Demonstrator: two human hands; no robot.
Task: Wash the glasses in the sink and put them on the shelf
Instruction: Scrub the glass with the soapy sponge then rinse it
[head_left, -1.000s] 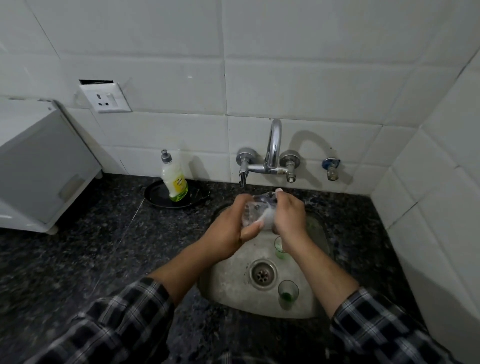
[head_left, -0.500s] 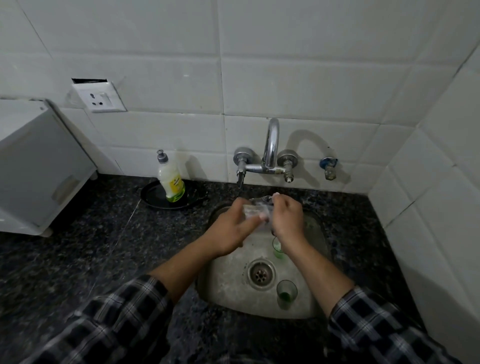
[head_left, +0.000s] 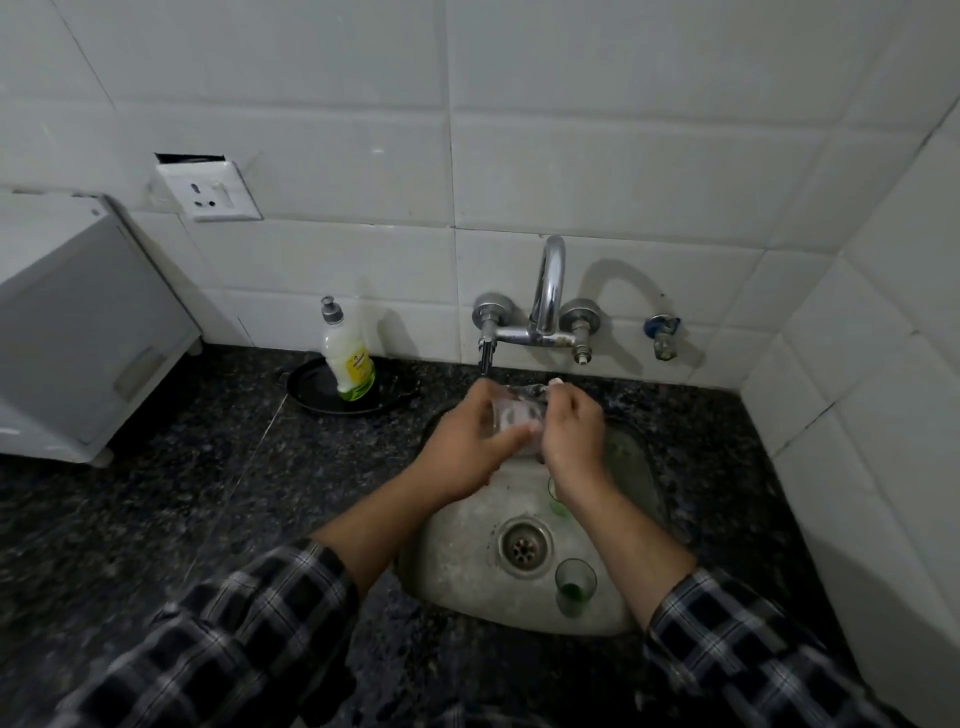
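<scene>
small sink (head_left: 457, 587), tight spot: tiled wall (head_left: 883, 415) close on the right, tap (head_left: 548, 291) over the back rim, dark tabletop (head_left: 182, 493) open to the left up to the white box (head_left: 78, 332). both forearms angle in under the tap. left grip (head_left: 467, 447) is wrapped round a clear glass (head_left: 517, 415), right grip (head_left: 571, 431) curled on its other side, fingertips at the rim. one green glass (head_left: 574, 584) stands by the drain (head_left: 524, 545), another green glass (head_left: 557, 496) half hidden behind the right wrist. soap bottle (head_left: 347, 358) has a yellow label, too small to read.
</scene>
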